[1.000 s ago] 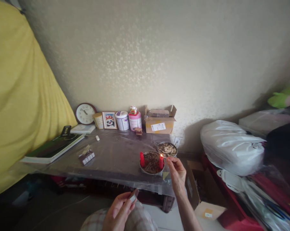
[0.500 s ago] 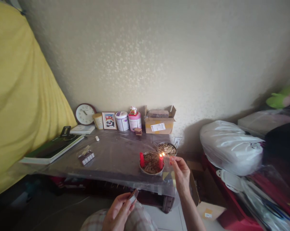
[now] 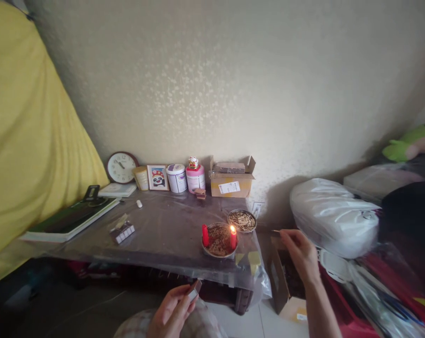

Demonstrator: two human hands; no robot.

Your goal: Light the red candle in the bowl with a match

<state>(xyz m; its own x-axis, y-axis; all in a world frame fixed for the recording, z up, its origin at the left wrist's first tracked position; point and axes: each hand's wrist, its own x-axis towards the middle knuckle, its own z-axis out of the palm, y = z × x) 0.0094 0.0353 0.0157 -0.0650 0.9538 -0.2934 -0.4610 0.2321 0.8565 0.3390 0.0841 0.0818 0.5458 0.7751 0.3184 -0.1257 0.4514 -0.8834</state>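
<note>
My right hand (image 3: 301,253) pinches a thin matchstick (image 3: 276,231), held out to the right of the table over an open cardboard box (image 3: 286,281) on the floor. No flame shows on the match. My left hand (image 3: 173,307) holds a small matchbox (image 3: 194,288) low in front of me, above my lap. On the table's near right corner a round metal dish (image 3: 218,240) holds two red candles: the right candle (image 3: 233,237) burns, the left candle (image 3: 205,234) is unlit. A second metal bowl (image 3: 242,219) full of matchsticks stands just behind it.
A plastic-covered low table (image 3: 163,234) carries a clock (image 3: 120,167), a small framed picture, tins (image 3: 177,177), a cardboard box (image 3: 229,183), books (image 3: 69,218) and a small pack (image 3: 122,231). A yellow curtain (image 3: 25,141) hangs on the left. A white bag (image 3: 334,216) and clutter fill the right.
My right hand has pulled the match away from the right candle and swung it right, off the table. The candle now burns; the match flame is gone. The left hand has barely moved.
</note>
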